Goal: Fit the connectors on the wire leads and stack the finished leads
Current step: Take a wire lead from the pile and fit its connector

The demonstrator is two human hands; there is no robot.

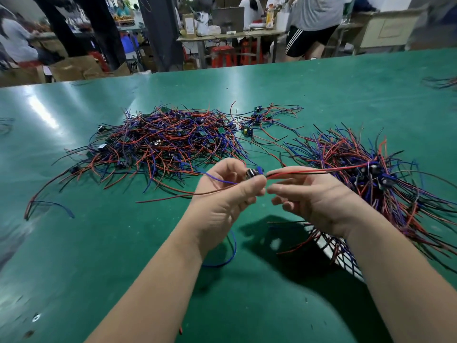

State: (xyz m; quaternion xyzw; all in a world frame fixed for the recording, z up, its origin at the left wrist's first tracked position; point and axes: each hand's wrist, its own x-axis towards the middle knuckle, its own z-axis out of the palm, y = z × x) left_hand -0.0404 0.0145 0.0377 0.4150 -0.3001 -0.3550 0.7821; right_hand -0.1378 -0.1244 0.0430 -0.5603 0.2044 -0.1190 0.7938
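My left hand (228, 191) grips a small circuit module (253, 172) with a blue part on top. A blue lead and a red lead (173, 198) trail from it to the left. My right hand (314, 196) pinches a red and black wire pair (321, 170) right beside the module; the pair runs off to the right. Both hands hover above the green table (99, 243). A loose heap of red, blue and black leads with modules (168, 142) lies ahead on the left. A second bundle of leads (378, 174) lies to the right.
A few separate modules with leads (257, 120) lie beyond the hands. A white object (329, 246) shows under the right bundle. A blue wire loop (230, 251) lies below my left wrist. People, benches and cardboard boxes stand beyond the table's far edge.
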